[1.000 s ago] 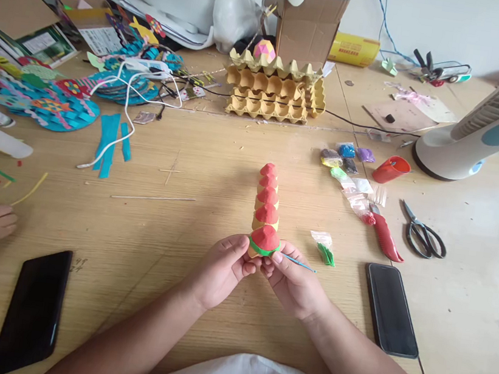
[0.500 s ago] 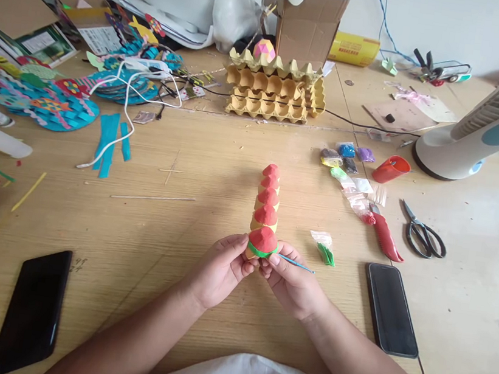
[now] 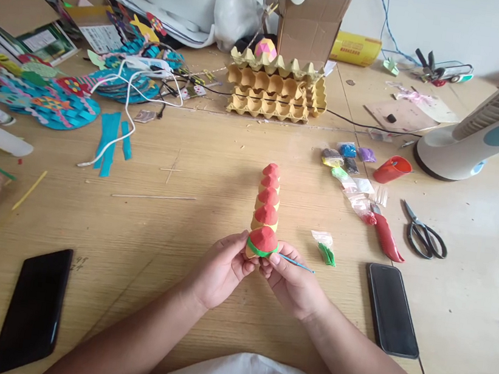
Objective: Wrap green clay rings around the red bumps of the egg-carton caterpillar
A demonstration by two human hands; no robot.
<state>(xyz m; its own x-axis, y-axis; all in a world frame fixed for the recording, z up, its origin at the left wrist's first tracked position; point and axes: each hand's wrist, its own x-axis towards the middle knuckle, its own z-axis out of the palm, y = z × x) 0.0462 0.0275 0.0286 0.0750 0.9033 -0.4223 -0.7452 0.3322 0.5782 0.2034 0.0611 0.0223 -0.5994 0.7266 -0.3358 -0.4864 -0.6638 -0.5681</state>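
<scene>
Presumably for steadiness, the left hand (image 3: 219, 270) and right hand (image 3: 295, 284) grip the near end of the red-topped egg-carton strip (image 3: 266, 215) from both sides, its length pointing away over the middle of the table (image 3: 198, 156). Both thumbs press beside the green band (image 3: 261, 253), while a thin blue stick (image 3: 297, 264) pokes from the right hand, probably tucked there to be handy.
</scene>
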